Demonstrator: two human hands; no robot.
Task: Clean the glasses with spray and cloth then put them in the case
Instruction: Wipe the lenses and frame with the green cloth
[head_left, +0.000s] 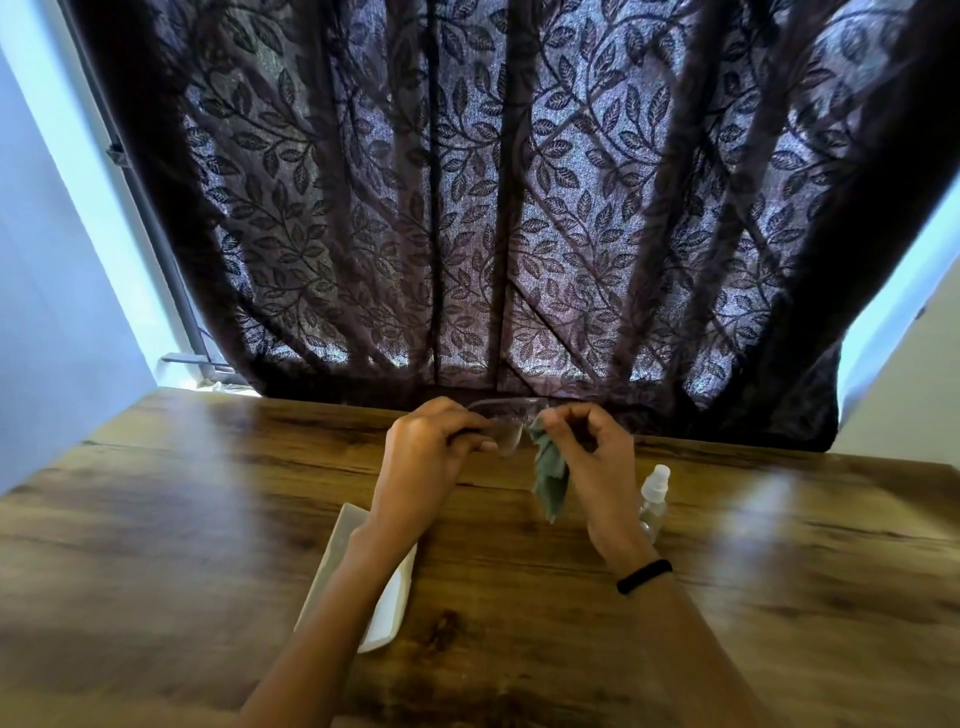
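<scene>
The left hand (426, 447) is closing its fingers around one end of the glasses (506, 423), gripping the frame and holding the pair up above the table (779, 597). The right hand (587, 447) is pinching a grey-green cloth (549, 480) between thumb and fingertips against the near lens, with the rest of the cloth hanging loose below the hand. The glasses are sitting between the two hands, lifted clear of the wood.

The glasses are likely light and rigid but fragile, with thin clear lenses that smear and scratch, so the frame edge or the temple is the safer place to hold, as the left hand is doing. The cloth is soft and limp and is folding wherever it is pinched.

The spray bottle (655, 499) is standing just to the right of the right hand, upright and untouched. A pale, flat case (387, 603) is lying under the left forearm, which is covering much of it; whether it is open is hard to tell. The clear frame is blurring into the dark curtain (493, 208) beyond the hands, and the far lens and temples are barely showing.
</scene>
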